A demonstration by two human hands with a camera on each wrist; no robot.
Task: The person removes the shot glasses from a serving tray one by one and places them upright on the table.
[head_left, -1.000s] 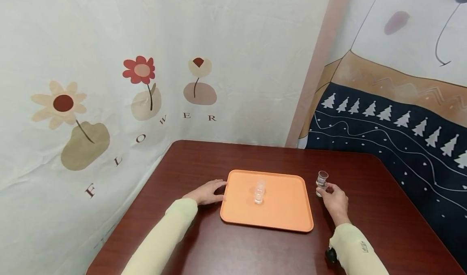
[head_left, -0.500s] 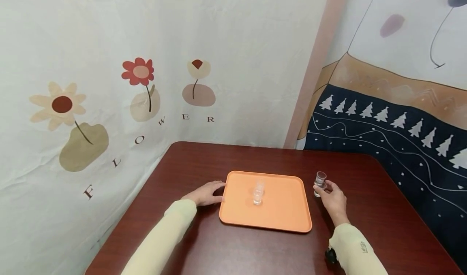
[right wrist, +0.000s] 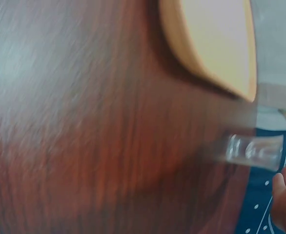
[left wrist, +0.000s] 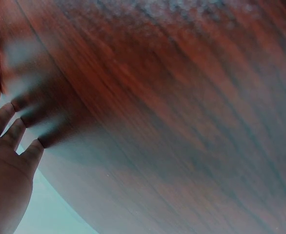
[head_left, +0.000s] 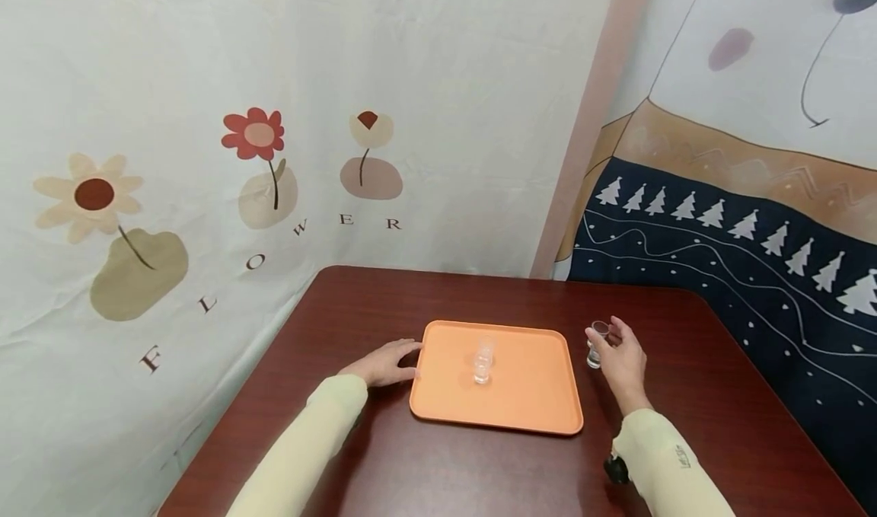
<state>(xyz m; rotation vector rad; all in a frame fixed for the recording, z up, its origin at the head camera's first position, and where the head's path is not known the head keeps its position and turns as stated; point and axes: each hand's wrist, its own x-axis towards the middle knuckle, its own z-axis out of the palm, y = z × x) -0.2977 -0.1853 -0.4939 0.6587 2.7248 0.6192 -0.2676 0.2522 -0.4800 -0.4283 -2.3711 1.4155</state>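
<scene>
- Fingers of our right hand spread loosely, gripping nothing that we can see; whether the thumb brushes anything we cannot tell.
- Between that thumb and those fingers, seen from above, stands a clear, flared, glass-like cup stack, upright on the dark red-brown, wood-grained table; we find it just beside our fingertips.
- Left of these fingers lies an orange rectangular tray, with more clear, glass-like cups standing on it.
- Our left hand has extended fingers, holding nothing, its fingertips at or against the tray's left rim.
- We judge toppling the chief risk: our thumb catching the upper rim could tip the slim stack.
- A nudge from our left fingers could slide the tray and rock its cups.
</scene>
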